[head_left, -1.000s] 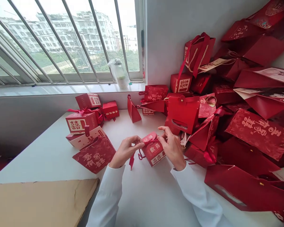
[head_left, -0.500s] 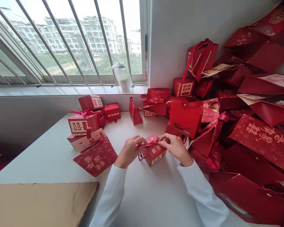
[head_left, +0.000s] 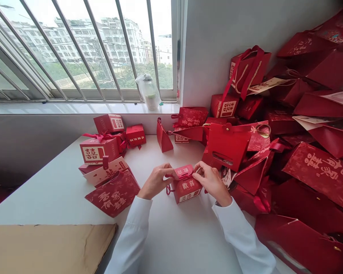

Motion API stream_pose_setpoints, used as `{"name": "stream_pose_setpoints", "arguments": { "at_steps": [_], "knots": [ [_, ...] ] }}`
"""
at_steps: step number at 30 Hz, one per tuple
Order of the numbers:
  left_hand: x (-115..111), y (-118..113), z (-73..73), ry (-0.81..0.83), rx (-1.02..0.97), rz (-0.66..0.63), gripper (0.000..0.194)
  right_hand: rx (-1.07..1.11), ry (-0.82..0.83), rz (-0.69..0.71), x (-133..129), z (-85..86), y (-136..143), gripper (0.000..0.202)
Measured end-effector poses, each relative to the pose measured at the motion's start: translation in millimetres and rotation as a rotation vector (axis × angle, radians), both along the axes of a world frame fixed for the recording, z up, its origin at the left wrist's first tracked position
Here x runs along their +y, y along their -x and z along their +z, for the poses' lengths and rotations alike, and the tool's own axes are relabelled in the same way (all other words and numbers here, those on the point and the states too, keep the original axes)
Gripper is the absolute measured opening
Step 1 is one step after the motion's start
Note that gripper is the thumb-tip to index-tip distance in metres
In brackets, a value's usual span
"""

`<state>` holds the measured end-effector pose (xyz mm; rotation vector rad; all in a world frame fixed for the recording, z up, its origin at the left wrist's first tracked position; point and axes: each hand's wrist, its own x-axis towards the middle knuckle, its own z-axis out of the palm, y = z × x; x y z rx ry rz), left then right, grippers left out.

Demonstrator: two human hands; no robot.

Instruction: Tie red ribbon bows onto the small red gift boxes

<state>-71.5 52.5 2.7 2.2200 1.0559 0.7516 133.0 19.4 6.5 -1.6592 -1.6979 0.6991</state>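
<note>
Red card forms the small box [head_left: 188, 187] that sits on the white surface [head_left: 177, 236], between the two hands and straight in front of the person. A ribbon [head_left: 185, 176] crosses its top. The left hand [head_left: 157, 182] has its grip closed on the ribbon at one side, thumb against fingers; the right hand [head_left: 213, 182] pinches it at the other. Held from opposite sides, the ribbon can probably be drawn evenly without the box twisting, and the surface beneath seems to carry the weight, so the fingertips can work lightly. A dark red loop [head_left: 168, 189] hangs at the left end of the box.

Close behind the right hand, an upright red bag [head_left: 227, 146] and the heaped bags [head_left: 300, 190] crowd that side, so the right elbow and wrist have less room to swing outward. Left of the hands lie a patterned bag [head_left: 114, 194] and stacked boxes [head_left: 95, 150], with a cardboard sheet [head_left: 45, 247] nearer the person. A wrapped cup [head_left: 151, 95] stands on the window sill [head_left: 74, 108], well away from the hands.
</note>
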Motion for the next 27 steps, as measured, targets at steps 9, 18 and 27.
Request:
{"name": "stream_pose_setpoints", "arguments": {
  "at_steps": [9,18,27],
  "knots": [
    [2,4,5.5,-0.043,-0.025,-0.035,0.025,0.062,0.022,0.068,-2,6.2,-1,0.019],
    [-2,0,20.9,0.133,0.01,-0.203,0.005,-0.068,-0.069,0.046,-5,4.2,-8,0.018],
    [-28,-8,36.0,0.158,0.273,-0.132,0.017,-0.084,-0.093,0.056,-39,7.5,7,0.015]
  ]
}}
